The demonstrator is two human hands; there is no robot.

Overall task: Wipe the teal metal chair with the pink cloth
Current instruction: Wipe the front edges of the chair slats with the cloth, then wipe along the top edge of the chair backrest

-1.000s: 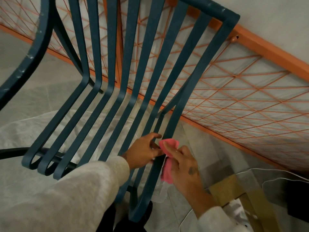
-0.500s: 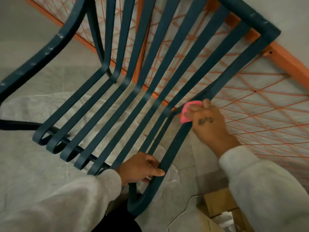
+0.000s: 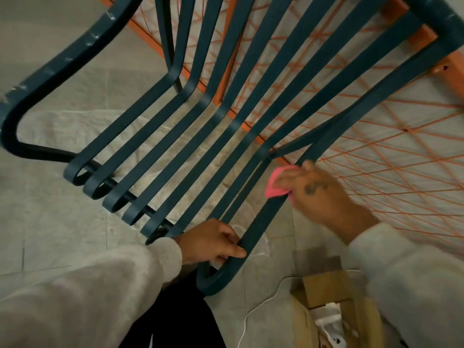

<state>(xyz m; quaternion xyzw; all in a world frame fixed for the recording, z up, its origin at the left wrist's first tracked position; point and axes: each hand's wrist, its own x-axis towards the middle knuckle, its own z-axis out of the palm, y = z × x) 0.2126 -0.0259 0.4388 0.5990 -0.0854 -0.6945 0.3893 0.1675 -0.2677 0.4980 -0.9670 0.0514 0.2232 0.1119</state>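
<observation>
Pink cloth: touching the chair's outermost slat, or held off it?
Touching. Head view: the right hand presses the pink cloth onto the outermost chair slat. The cloth wraps the slat's edge, with no gap visible.

Saw a chair (image 3: 261, 222) of flat metal bars, painted teal, smooth with a dull sheen; noted pale scuffs in the paint. Found the cloth (image 3: 272, 183) pink, soft and matt. Made out sleeves (image 3: 100, 285) of pale grey fleecy fabric, a floor (image 3: 50, 222) of matt grey stone-like tiles, a thin crinkled whitish sheet (image 3: 50, 129), a frame (image 3: 424, 37) painted orange and strung with thin orange cord (image 3: 408, 130), a plain brown cardboard box (image 3: 324, 285) and a smooth white cable (image 3: 244, 322)
</observation>
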